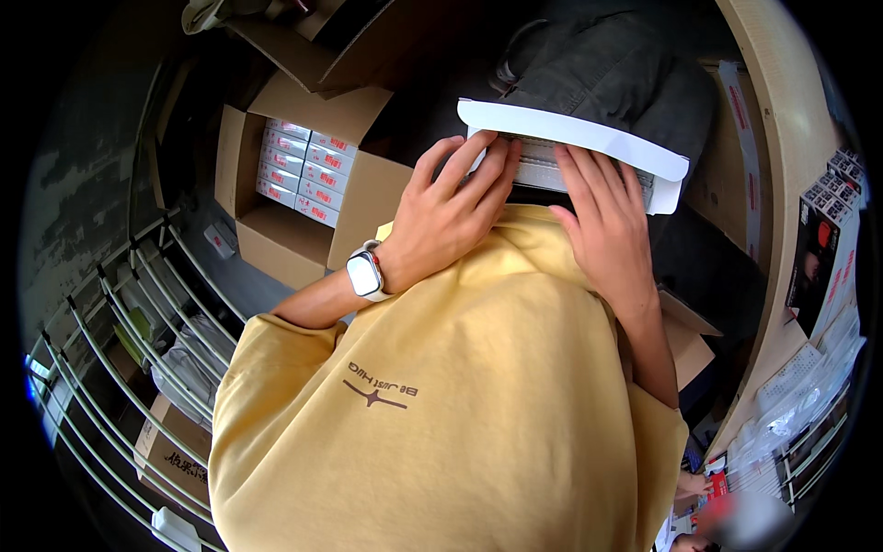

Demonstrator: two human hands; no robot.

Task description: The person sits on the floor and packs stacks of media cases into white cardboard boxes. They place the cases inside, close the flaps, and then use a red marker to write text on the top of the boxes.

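Box (575, 124), white, left hand (449, 210) touching, grip unclear, right hand (607, 230) outstretched inside

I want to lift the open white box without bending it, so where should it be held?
Probably at the two short ends of the white box, the left hand and right hand each coming from its own side. The box runs long sideways, and the flap along its far edge looks thin, so likely to bend.

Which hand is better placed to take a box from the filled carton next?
Probably the left hand: it is nearer the filled carton; the right hand, also at the white box, is farther.
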